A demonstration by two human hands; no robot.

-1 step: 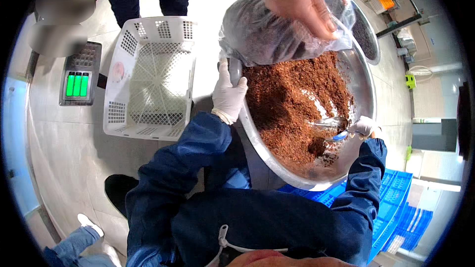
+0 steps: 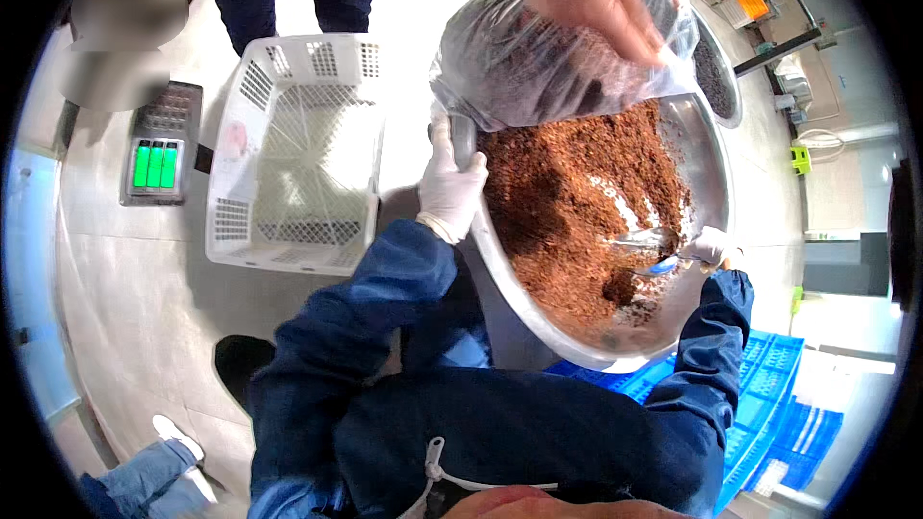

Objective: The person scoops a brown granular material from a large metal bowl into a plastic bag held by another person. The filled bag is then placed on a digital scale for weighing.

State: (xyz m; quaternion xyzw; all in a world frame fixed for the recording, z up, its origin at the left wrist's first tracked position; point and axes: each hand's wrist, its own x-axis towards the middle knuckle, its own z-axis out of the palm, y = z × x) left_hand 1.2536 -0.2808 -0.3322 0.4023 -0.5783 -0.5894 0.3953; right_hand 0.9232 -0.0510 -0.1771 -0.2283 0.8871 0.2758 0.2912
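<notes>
Steel bowl (image 2: 707, 149): round, shiny, right of centre, heaped with coarse reddish-brown crumbs (image 2: 567, 202).
Left hand (image 2: 450, 183): white-gloved, grasping bowl's rim.
Right hand (image 2: 710, 248): gloved, gripping metal scoop (image 2: 646, 242).
Bag (image 2: 519, 62): crinkled clear plastic, upper centre.

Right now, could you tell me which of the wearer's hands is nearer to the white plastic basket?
Left. The left hand grips the metal bowl's near rim, just beside the white basket; the right hand holds a spoon across the bowl.

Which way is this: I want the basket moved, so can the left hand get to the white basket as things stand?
Probably not freely: the left hand grips the rim of the steel bowl. The white basket stands just beside it with nothing between.
</notes>
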